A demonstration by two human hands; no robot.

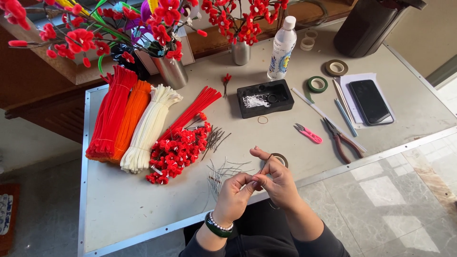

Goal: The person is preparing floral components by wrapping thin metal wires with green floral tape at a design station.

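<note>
Both hands meet at the table's (119, 209) near edge: left hand (234, 194) and right hand (276, 180) pinch a thin wire (265, 164) between fingertips. Loose wires (223, 172) lie just beside, red flowers (178, 150) farther left.

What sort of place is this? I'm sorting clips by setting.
Probably a craft table for making artificial flowers: bundles of pipe cleaners, a heap of small red flowers, and pliers beside rolls of tape.
</note>
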